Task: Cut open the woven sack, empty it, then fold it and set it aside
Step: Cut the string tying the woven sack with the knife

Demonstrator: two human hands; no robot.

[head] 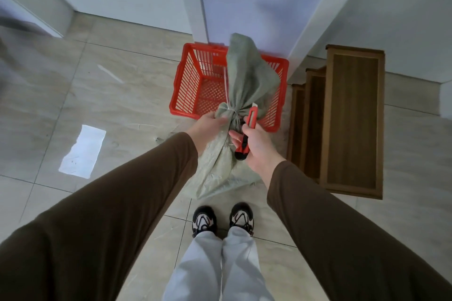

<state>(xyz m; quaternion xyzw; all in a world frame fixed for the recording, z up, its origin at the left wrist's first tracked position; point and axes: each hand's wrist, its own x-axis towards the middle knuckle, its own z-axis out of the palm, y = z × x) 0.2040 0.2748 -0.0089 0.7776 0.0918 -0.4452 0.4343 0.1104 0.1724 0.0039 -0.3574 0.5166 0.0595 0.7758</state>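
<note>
**Sack held by the neck, knife beside the tie**

Sack of grey-green woven material (pixel 241 80) is held in the air in front of the person, over a pale tiled floor (pixel 127 95). Its neck is gathered and bound with a thin white string (pixel 226 85), which makes several turns around the neck, and one end of it lies along the cloth toward the far part of the sack. On the far side of the tie the cloth spreads out in front of a red plastic basket (pixel 188 85) that stands on the floor against a white wall. On the near side of the tie the cloth hangs down wide, toward the person's shoes (pixel 204 221).

The left hand (pixel 208 127) is closed around the sack just beside the tie and carries it. The right hand (pixel 256 144) is closed around a red and black utility knife (pixel 248 129). The knife's front end points away from the person and lies just beside the tie, on its right side. I cannot tell if the blade is pushed out, and I cannot tell if it touches the cloth or the string.

Both arms wear long brown sleeves (pixel 122 203). Wooden stair steps (pixel 354 117) are at the right of the basket. A bright patch of reflected light (pixel 83 151) lies on the tiles at the left.
</note>
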